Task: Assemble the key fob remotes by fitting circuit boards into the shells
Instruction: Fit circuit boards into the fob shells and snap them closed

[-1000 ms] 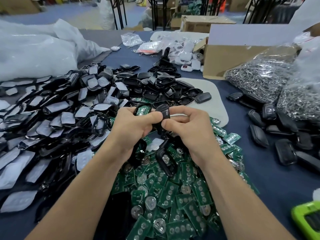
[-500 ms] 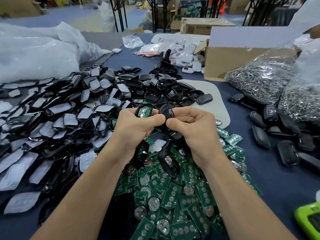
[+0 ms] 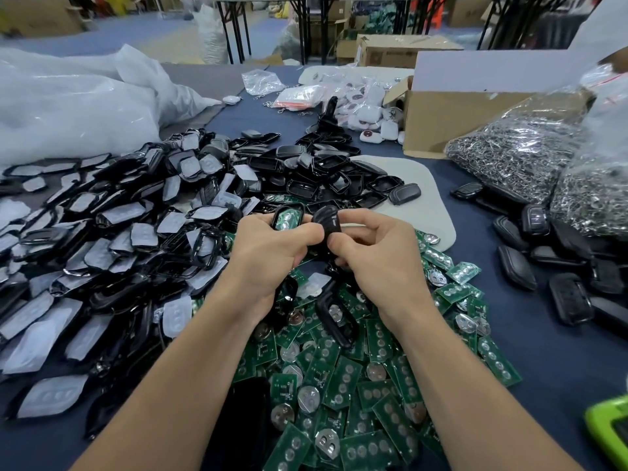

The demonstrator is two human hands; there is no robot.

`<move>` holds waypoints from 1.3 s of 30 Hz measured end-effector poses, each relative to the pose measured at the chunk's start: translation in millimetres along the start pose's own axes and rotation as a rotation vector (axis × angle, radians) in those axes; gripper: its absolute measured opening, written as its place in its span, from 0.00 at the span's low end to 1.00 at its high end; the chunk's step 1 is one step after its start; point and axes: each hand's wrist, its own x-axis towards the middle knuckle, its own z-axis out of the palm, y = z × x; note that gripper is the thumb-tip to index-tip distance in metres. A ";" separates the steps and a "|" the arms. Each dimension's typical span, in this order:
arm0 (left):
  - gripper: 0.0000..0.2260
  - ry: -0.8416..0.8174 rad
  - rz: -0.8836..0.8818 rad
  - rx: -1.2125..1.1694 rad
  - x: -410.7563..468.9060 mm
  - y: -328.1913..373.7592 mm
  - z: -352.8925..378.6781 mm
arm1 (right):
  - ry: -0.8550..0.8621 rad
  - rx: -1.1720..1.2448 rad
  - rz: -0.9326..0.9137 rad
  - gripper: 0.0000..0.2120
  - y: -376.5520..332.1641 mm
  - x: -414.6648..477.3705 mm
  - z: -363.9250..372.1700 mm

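Observation:
My left hand (image 3: 272, 253) grips a black shell half (image 3: 287, 217) with a green circuit board showing inside it. Just to its right, my right hand (image 3: 377, 253) pinches a second black shell piece (image 3: 328, 220), and the two pieces almost touch. Both hands hover over a heap of loose green circuit boards (image 3: 339, 375). Part of each held piece is hidden by my fingers. A pile of black shell frames with grey button pads (image 3: 112, 239) covers the table to the left.
Empty black shell halves (image 3: 323, 178) lie behind my hands, partly on a white mat (image 3: 428, 212). Closed black fobs (image 3: 560, 263) sit at the right, beside bags of metal key rings (image 3: 516, 154). A cardboard box (image 3: 452, 113) stands behind; a green device (image 3: 611, 426) at bottom right.
My hands have stayed together at about the same spot. The shell with the green board has come further up out of my left hand and shows more plainly.

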 end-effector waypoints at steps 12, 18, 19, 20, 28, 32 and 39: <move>0.17 0.019 0.043 -0.047 -1.9 -0.8 2.5 | 0.146 -0.284 -0.229 0.19 -1.5 -14.8 21.5; 0.04 0.060 0.096 0.020 -1.0 1.0 -2.5 | 0.155 0.092 0.005 0.12 -1.8 -5.1 10.1; 0.02 0.086 0.099 0.032 -0.4 0.1 -3.2 | 0.154 0.188 0.054 0.12 -1.2 -3.0 9.0; 0.02 0.092 0.100 0.045 0.2 -0.9 -3.7 | 0.147 0.279 0.094 0.11 -0.8 -0.6 8.0; 0.06 0.106 0.067 0.137 1.5 -6.8 3.3 | 0.011 0.334 0.104 0.08 2.2 2.0 7.6; 0.04 0.127 0.076 0.180 4.3 -9.3 -0.5 | 0.078 0.253 0.093 0.09 1.7 5.5 1.4; 0.18 0.108 0.091 0.207 2.2 -11.7 3.7 | 0.098 0.283 0.132 0.04 0.2 4.4 2.8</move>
